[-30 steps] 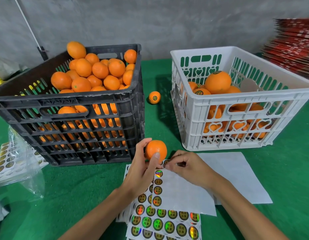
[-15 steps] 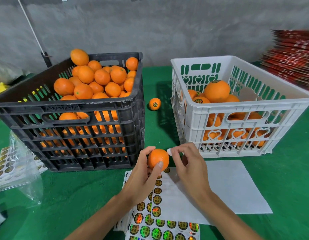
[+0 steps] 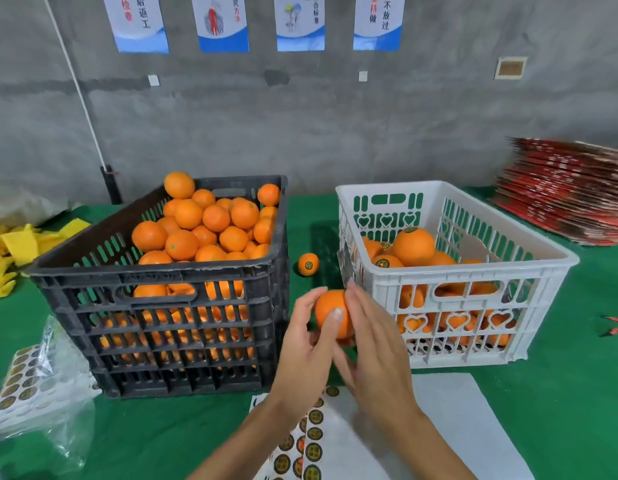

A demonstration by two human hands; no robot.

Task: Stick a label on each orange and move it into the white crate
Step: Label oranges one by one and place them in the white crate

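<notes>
A black crate (image 3: 169, 313) heaped with oranges stands left; the left hand (image 3: 307, 351) grips an orange (image 3: 330, 315) between the crates, the right hand (image 3: 376, 351) lies flat-fingered against it; the white crate (image 3: 473, 275) stands right

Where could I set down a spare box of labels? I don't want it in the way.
Bare green cloth lies right of the white crate and the white paper. Another patch lies in front of the black crate, between the bag and the label sheets. The gap between the crates is narrow and holds a loose orange.
</notes>
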